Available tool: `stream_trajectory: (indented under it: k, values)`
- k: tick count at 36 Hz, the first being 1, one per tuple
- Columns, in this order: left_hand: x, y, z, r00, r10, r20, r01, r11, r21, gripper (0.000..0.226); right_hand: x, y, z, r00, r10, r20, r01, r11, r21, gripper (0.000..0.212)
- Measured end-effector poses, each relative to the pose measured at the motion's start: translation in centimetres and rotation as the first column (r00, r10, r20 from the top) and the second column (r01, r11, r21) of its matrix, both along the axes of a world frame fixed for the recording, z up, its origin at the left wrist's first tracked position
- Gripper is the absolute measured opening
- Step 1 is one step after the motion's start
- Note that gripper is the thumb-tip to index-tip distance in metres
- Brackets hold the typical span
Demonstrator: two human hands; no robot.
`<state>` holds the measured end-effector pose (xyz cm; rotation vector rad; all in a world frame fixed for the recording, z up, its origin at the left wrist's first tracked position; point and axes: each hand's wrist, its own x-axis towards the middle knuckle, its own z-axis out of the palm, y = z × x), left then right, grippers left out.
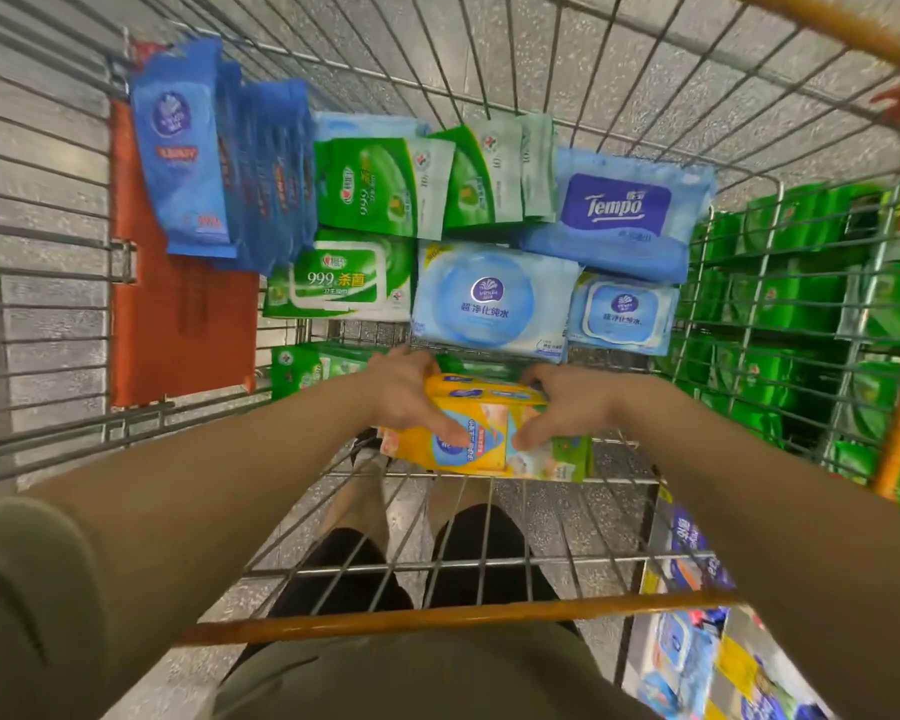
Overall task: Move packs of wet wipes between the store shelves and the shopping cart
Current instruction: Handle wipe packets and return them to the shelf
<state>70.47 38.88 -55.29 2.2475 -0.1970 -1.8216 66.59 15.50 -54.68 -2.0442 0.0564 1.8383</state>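
Speckled store floor under wire shopping cart. Left hand and right hand fingers curled, gripping yellow wipes pack between them inside cart; blue and green packs lie just beyond fingertips.

I see both my hands down inside the shopping cart, holding one pack of wipes between them: left hand at its nine o'clock side, right hand at its three o'clock side. Beyond the pack, toward twelve o'clock, more packs cover the cart floor. The Tempo pack lies at one o'clock, resting on packs below it. A row of upright packs leans at eleven o'clock against the cart's left wall. The cart handle crosses at six o'clock, under my forearms. Outside the right wall, at three o'clock, stand the store shelves.
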Motion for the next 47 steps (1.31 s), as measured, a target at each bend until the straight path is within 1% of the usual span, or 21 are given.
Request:
stream_trajectory:
  k: [3,5,7,10,12,15,21,25,29,31,32,33,34,35,36,37,38,40,43,46,47]
  values:
    - [0.1,-0.3,0.2,1.0,0.012,-0.023,-0.013,1.0,-0.027,0.112,0.1,0.2,0.0,0.996,0.085,0.011,-0.085,0.996,0.013,0.123]
    - [-0.1,-0.3,0.4,0.999,0.026,-0.022,-0.027,0.998,-0.05,0.115,-0.1,0.1,-0.1,0.994,0.109,0.001,-0.109,0.993,0.038,0.125]
    - [-0.4,-0.3,0.5,0.997,0.07,-0.02,-0.072,0.994,-0.088,0.112,-0.5,0.0,0.1,0.993,0.122,0.009,-0.122,0.991,0.056,0.12]
    - [-0.9,-0.1,1.0,0.993,0.121,-0.015,-0.122,0.985,-0.125,0.102,-1.1,0.0,0.6,0.99,0.127,0.068,-0.131,0.989,0.064,0.103]
    - [-1.3,0.0,1.3,0.987,0.159,-0.027,-0.161,0.977,-0.142,0.099,-1.3,0.0,1.0,0.989,0.117,0.092,-0.124,0.99,0.07,0.097]
    - [-1.6,0.1,1.9,0.977,0.208,-0.035,-0.211,0.964,-0.161,0.098,-1.5,0.1,1.6,0.991,0.077,0.107,-0.085,0.993,0.076,0.099]
    - [-1.0,-0.1,4.2,0.98,0.198,0.021,-0.192,0.966,-0.174,0.094,-1.7,0.3,3.7,0.992,-0.05,0.112,0.039,0.995,0.095,0.092]
    - [0.1,-0.2,6.6,0.977,0.212,0.034,-0.203,0.962,-0.185,0.091,-1.6,0.0,5.8,0.975,-0.18,0.129,0.16,0.975,0.155,0.105]
    - [1.5,-0.3,9.7,0.972,0.23,0.038,-0.217,0.952,-0.215,0.092,-1.1,-0.6,8.7,0.962,-0.229,0.146,0.201,0.962,0.184,0.074]
    - [2.3,-0.1,11.3,0.965,0.26,0.039,-0.244,0.94,-0.238,0.107,-0.9,-1.0,10.5,0.947,-0.292,0.133,0.263,0.944,0.201,0.063]
    - [2.7,0.0,12.2,0.95,0.313,0.012,-0.3,0.921,-0.25,0.11,-0.9,-1.3,11.5,0.932,-0.345,0.111,0.317,0.925,0.212,0.054]
    - [3.0,0.2,12.9,0.909,0.414,-0.055,-0.413,0.872,-0.261,0.104,-0.9,-1.4,12.5,0.908,-0.412,0.075,0.387,0.894,0.225,0.046]
    - [3.3,0.3,13.7,0.828,0.534,-0.17,-0.561,0.787,-0.258,0.088,-1.0,-1.6,13.4,0.88,-0.473,0.043,0.451,0.86,0.24,0.043]
    - [3.7,0.5,14.3,0.705,0.639,-0.307,-0.707,0.67,-0.227,0.069,-1.0,-1.8,14.4,0.853,-0.521,0.017,0.5,0.827,0.256,0.044]
    - [4.0,0.6,15.1,0.565,0.706,-0.427,-0.818,0.545,-0.182,0.057,-1.2,-1.9,15.4,0.832,-0.554,0.0,0.534,0.801,0.271,0.046]
    - [4.3,0.6,16.1,0.462,0.734,-0.497,-0.881,0.445,-0.161,0.054,-1.3,-2.1,16.3,0.804,-0.595,-0.013,0.573,0.767,0.289,0.05]
    - [4.5,0.5,17.2,0.396,0.745,-0.537,-0.915,0.371,-0.16,0.055,-1.4,-2.2,17.1,0.768,-0.64,-0.028,0.616,0.726,0.307,0.053]
    - [4.6,0.4,19.1,0.301,0.733,-0.61,-0.954,0.242,-0.179,0.06,-1.8,-2.4,18.5,0.675,-0.736,-0.06,0.704,0.618,0.35,0.06]
    - [4.1,-0.1,21.9,0.226,0.682,-0.696,-0.969,0.084,-0.233,0.07,-2.5,-2.3,20.6,0.496,-0.853,-0.164,0.816,0.393,0.424,0.067]
    - [3.1,-1.3,24.3,0.146,0.639,-0.755,-0.97,-0.056,-0.235,0.077,-2.7,-1.7,23.3,0.28,-0.93,-0.236,0.866,0.139,0.48,0.056]
    - [2.8,-1.8,25.1,0.156,0.637,-0.755,-0.963,-0.073,-0.26,0.076,-2.7,-1.4,24.2,0.222,-0.944,-0.245,0.866,0.075,0.494,0.051]
